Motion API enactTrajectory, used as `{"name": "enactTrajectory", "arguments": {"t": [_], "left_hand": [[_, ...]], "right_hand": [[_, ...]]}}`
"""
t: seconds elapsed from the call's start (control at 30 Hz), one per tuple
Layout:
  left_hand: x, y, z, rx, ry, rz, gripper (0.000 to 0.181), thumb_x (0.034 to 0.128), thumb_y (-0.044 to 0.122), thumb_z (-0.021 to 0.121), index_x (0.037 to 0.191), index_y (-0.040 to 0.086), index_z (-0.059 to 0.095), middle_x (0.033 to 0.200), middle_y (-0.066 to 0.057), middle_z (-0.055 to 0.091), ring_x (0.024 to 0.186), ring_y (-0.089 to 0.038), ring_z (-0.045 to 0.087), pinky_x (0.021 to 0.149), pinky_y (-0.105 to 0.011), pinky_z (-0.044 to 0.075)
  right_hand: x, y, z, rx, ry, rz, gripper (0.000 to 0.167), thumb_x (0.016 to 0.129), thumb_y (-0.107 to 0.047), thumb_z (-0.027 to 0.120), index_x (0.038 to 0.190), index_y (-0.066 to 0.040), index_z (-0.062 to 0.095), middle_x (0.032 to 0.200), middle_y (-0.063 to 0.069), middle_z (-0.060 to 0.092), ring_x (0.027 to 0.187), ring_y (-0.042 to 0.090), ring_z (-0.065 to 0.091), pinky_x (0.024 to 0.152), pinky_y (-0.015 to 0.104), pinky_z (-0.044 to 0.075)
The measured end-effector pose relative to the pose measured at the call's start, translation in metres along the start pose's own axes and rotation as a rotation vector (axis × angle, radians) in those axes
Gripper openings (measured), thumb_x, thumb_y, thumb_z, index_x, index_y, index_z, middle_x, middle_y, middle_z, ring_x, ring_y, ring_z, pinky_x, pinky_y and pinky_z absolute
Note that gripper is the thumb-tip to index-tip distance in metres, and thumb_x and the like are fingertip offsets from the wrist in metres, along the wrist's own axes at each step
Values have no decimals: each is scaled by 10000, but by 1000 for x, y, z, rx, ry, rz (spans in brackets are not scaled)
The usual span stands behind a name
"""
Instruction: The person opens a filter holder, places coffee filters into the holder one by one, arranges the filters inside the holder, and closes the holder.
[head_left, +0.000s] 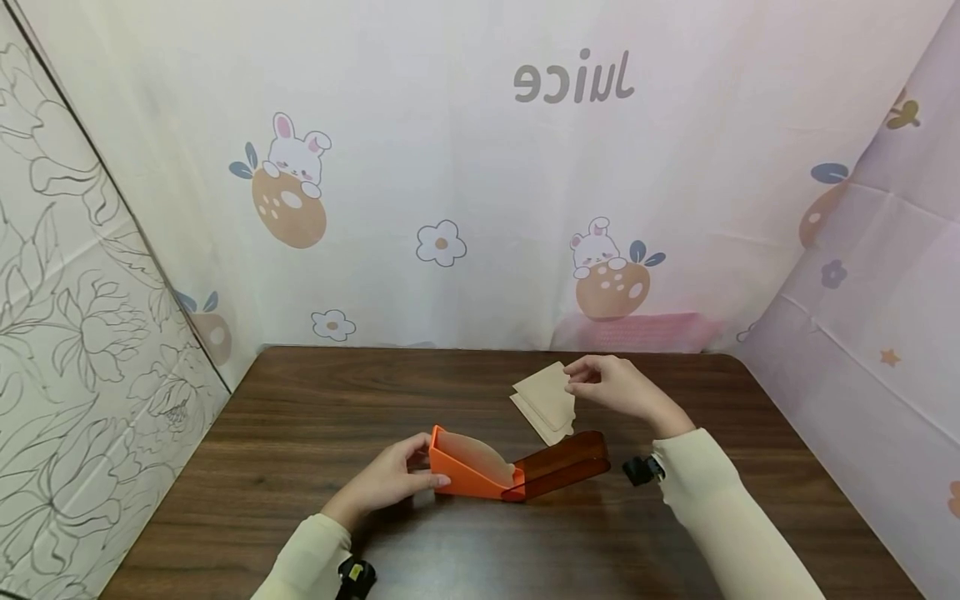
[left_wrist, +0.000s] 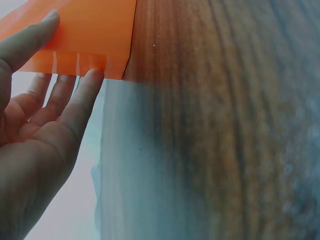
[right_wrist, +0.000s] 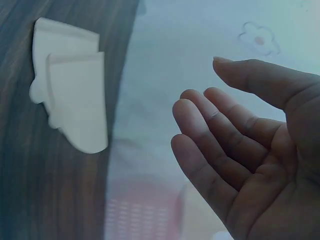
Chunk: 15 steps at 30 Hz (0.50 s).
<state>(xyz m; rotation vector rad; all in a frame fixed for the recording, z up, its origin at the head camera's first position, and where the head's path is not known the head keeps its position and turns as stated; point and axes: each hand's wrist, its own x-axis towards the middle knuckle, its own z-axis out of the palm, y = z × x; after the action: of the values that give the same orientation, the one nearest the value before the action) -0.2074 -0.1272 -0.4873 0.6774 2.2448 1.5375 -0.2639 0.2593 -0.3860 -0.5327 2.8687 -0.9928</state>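
Observation:
An orange holder stands on the table with a tan paper piece inside and its brown see-through lid tipped out to the right. The left hand grips the holder's left end; in the left wrist view the thumb and fingers of that hand lie on the orange wall. Beyond the lid, two tan paper pieces overlap on the table. The right hand is over their right edge; in the right wrist view this hand is empty, fingers slightly bent, apart from the papers.
The dark wooden table reaches back to a patterned curtain. Another curtain with line-drawn flowers hangs at the left, and a pale one at the right.

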Motion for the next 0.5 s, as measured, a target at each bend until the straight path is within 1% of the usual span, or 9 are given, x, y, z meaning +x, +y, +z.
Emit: {"name": "enactTrajectory", "arguments": {"t": [0.17,0.3,0.5], "left_hand": [[0,0,1,-10,0,3,302,911,242,770,1144,134,611,1124,1,663,1097,-194,627,892,-306,506],[0,1,1,-13,0,4,306,912,243,769,1149,133,610,1125,3,662,1100,-198,625,893,-309,506],[-1,2,1,-2,3,3,310,911,254,769,1151,137,611,1123,9,664,1099,-203,624,894,-315,504]], "right_hand": [[3,13,4,7,-16,47,328,953,-284,698,1189,-56,690,983,11,717,908,179,671,835,433,517],[6,22,8,12,-23,69,361,950,-302,697,1204,-46,679,980,14,716,907,179,668,838,443,516],[14,38,20,33,-40,108,422,946,-237,694,1267,30,626,971,54,707,887,192,659,833,443,519]]}}
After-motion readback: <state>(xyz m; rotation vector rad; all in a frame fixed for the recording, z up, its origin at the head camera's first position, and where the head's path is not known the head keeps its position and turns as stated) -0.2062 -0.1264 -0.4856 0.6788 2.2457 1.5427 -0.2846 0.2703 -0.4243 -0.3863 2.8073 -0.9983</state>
